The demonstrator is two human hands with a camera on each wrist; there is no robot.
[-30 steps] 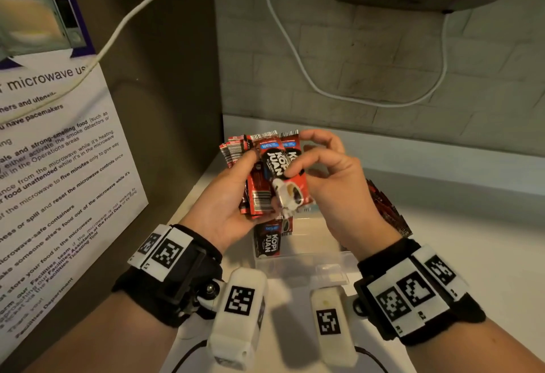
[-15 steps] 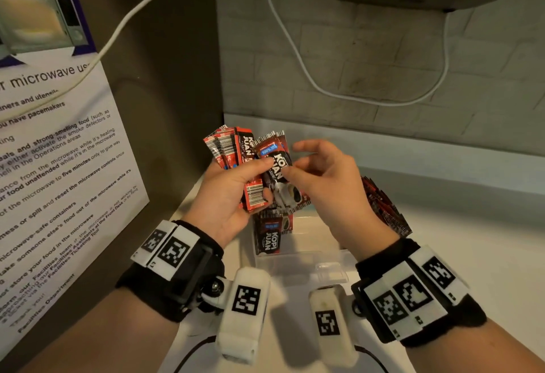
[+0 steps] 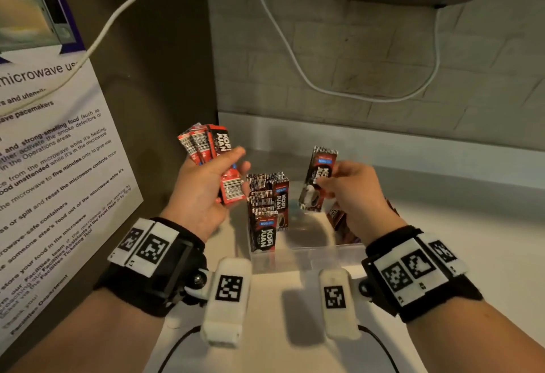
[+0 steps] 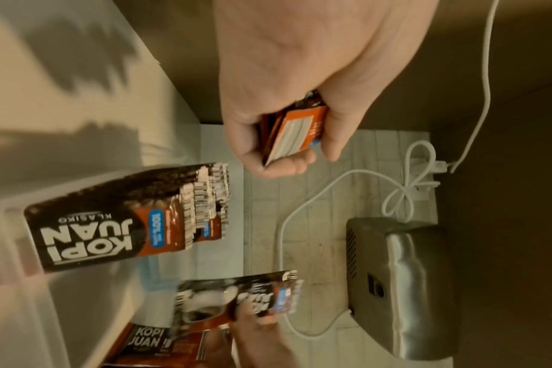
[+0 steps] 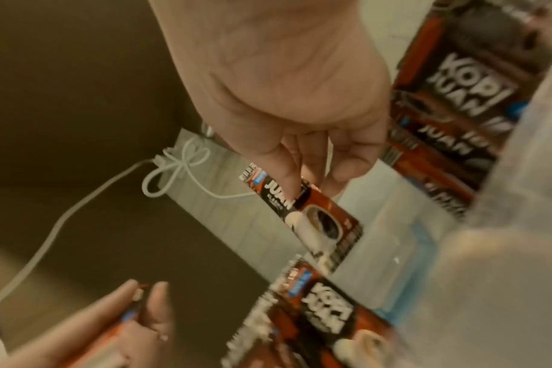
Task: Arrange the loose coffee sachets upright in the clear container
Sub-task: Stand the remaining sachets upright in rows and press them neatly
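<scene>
Grey tiled wall [image 3: 368,56] and a white counter [image 3: 442,239] are seen beyond the hands. Between the hands a clear container [image 3: 306,250] is set, with upright sachets [image 3: 267,210] packed at its side nearer the left hand. A fanned bundle of sachets [image 3: 211,152] is gripped in the curled left hand [image 3: 200,195]. A single sachet [image 3: 317,183] is pinched by the right hand [image 3: 359,195] above the container.

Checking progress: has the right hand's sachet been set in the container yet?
No, the right hand holds its sachet above the clear container.
</scene>
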